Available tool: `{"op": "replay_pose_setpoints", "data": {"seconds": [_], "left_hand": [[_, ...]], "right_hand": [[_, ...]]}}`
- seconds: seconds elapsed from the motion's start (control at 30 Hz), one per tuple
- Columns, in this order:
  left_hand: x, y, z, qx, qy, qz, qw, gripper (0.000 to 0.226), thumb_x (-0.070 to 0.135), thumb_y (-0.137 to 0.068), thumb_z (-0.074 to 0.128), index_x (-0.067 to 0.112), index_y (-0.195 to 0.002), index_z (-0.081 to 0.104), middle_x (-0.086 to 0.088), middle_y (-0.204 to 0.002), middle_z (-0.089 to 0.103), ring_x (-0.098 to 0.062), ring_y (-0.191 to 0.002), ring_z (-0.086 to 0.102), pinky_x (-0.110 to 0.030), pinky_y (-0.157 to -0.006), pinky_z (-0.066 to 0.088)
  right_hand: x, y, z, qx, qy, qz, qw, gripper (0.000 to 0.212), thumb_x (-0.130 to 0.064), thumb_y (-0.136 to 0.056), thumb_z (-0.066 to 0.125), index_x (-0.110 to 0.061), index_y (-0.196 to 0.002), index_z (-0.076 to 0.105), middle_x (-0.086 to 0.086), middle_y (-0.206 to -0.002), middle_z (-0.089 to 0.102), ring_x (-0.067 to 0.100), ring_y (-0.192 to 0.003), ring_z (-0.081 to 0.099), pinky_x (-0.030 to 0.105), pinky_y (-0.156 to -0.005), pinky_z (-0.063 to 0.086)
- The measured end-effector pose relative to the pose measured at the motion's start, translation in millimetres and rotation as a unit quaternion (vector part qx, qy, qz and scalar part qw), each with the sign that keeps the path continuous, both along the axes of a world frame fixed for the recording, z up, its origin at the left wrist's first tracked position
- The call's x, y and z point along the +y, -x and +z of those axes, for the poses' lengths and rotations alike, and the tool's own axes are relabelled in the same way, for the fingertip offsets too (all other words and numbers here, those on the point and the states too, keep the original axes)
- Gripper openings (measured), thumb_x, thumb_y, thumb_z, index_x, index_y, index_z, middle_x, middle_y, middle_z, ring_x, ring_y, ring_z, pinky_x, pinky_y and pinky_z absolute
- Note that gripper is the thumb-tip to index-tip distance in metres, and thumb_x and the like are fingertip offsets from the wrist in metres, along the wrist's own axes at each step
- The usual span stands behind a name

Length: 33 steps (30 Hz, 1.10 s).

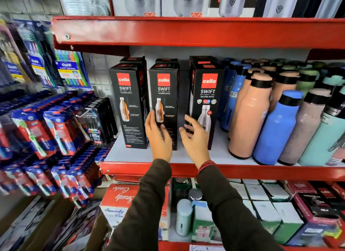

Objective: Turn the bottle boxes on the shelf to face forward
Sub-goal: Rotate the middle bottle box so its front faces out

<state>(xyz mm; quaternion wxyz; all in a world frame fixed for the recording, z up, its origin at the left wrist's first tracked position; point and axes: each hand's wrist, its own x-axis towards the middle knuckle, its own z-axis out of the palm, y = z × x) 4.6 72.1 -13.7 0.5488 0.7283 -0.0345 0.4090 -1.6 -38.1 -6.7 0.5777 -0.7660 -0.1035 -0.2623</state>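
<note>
On the white board of the red metal shelf (224, 171) stand three tall black cardboard bottle boxes in the front row, each with a red logo square, and more of the same kind behind them. The left box (128, 105) and the middle box (164, 93) show a panel with a small bottle picture and fine print, which looks like a side or back face; the left one is also turned slightly so a second side shows. The right box (207, 97) shows a large bottle picture and badges, likely the true front. By that reading, one box is done and two are left, though which face counts as the front is a judgement.

The left hand (158, 134) is spread with fingers loose, in front of the lower part of the middle box; whether it touches is not clear. The right hand (196, 136) is likewise spread wide, fingers near the left edge of the right box, gripping nothing. Loose plastic bottles (270, 123) in peach, blue and mint stand to the right.
</note>
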Motion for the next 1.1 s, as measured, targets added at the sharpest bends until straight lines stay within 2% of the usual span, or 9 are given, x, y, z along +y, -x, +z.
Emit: {"op": "replay_pose_setpoints", "data": {"seconds": [0.13, 0.33, 0.47, 0.53, 0.67, 0.83, 0.9, 1.0, 1.1], "left_hand": [[18, -9, -7, 0.077, 0.024, -0.03, 0.996, 0.051, 0.007, -0.102, 0.042, 0.004, -0.151, 0.031, -0.015, -0.155, 0.037, -0.027, -0.145, 0.037, -0.035, -0.119, 0.03], [39, -24, -13, 0.167, 0.025, -0.072, 0.983, 0.036, 0.019, -0.101, 0.05, 0.003, -0.133, 0.056, -0.014, -0.12, 0.068, -0.026, -0.109, 0.063, -0.03, -0.099, 0.046], [45, -24, -14, 0.153, 0.067, -0.114, 0.979, 0.037, 0.025, -0.097, 0.059, 0.007, -0.129, 0.061, 0.004, -0.108, 0.066, -0.01, -0.101, 0.062, -0.002, -0.076, 0.043], [46, -21, -11, 0.15, 0.115, -0.128, 0.974, 0.039, 0.041, -0.092, 0.062, 0.016, -0.122, 0.068, 0.016, -0.103, 0.067, -0.005, -0.102, 0.067, 0.003, -0.076, 0.043], [47, -16, -8, 0.115, 0.226, -0.172, 0.952, 0.04, 0.062, -0.087, 0.054, 0.029, -0.092, 0.077, 0.007, -0.09, 0.079, -0.012, -0.094, 0.075, -0.032, -0.084, 0.059], [46, -11, -6, 0.102, 0.26, -0.153, 0.948, 0.04, 0.061, -0.086, 0.057, 0.03, -0.078, 0.08, 0.005, -0.09, 0.08, -0.025, -0.084, 0.077, -0.038, -0.077, 0.062], [45, -9, -7, 0.088, 0.249, -0.145, 0.953, 0.032, 0.049, -0.092, 0.058, 0.026, -0.087, 0.08, 0.004, -0.093, 0.08, -0.018, -0.092, 0.076, -0.04, -0.087, 0.06], [47, -8, -7, 0.052, 0.182, -0.115, 0.975, 0.026, 0.023, -0.1, 0.053, 0.014, -0.116, 0.072, 0.006, -0.11, 0.074, -0.001, -0.107, 0.068, -0.031, -0.1, 0.054], [48, -14, -5, 0.075, 0.109, -0.116, 0.984, 0.039, 0.007, -0.102, 0.042, 0.01, -0.139, 0.053, -0.003, -0.139, 0.058, -0.01, -0.13, 0.052, -0.026, -0.113, 0.038]], "right_hand": [[19, -12, -3, 0.083, 0.053, 0.009, 0.995, 0.054, -0.01, -0.096, 0.054, -0.012, -0.148, 0.037, 0.009, -0.146, 0.051, 0.023, -0.133, 0.05, 0.028, -0.11, 0.038], [30, -21, -12, 0.11, 0.1, 0.007, 0.989, 0.049, -0.004, -0.094, 0.052, -0.013, -0.141, 0.042, 0.01, -0.134, 0.058, 0.025, -0.125, 0.055, 0.018, -0.095, 0.037], [33, -21, -14, 0.09, 0.104, -0.01, 0.99, 0.057, -0.005, -0.086, 0.066, -0.012, -0.138, 0.044, 0.009, -0.129, 0.059, 0.022, -0.121, 0.057, 0.014, -0.091, 0.037], [33, -20, -14, 0.075, 0.095, -0.015, 0.993, 0.062, -0.011, -0.081, 0.074, -0.014, -0.135, 0.045, 0.006, -0.125, 0.062, 0.019, -0.118, 0.058, 0.019, -0.093, 0.04], [34, -20, -7, 0.056, 0.066, -0.038, 0.996, 0.074, -0.028, -0.065, 0.089, -0.02, -0.126, 0.047, -0.001, -0.116, 0.064, 0.012, -0.108, 0.06, 0.018, -0.089, 0.045], [39, -20, -2, 0.043, 0.049, -0.09, 0.994, 0.081, -0.038, -0.056, 0.092, -0.02, -0.122, 0.047, -0.003, -0.114, 0.064, 0.006, -0.101, 0.057, 0.019, -0.085, 0.045], [38, -20, -2, 0.051, 0.045, -0.092, 0.993, 0.081, -0.036, -0.055, 0.092, -0.02, -0.121, 0.047, -0.002, -0.114, 0.066, 0.009, -0.101, 0.06, 0.019, -0.083, 0.047], [36, -19, -3, 0.053, 0.03, -0.078, 0.995, 0.081, -0.036, -0.053, 0.089, -0.024, -0.121, 0.046, -0.015, -0.103, 0.061, 0.005, -0.096, 0.059, -0.001, -0.074, 0.039], [32, -18, -2, 0.066, 0.039, -0.049, 0.996, 0.085, -0.04, -0.057, 0.087, -0.023, -0.127, 0.043, -0.017, -0.106, 0.06, 0.007, -0.102, 0.059, -0.001, -0.077, 0.04]]}}
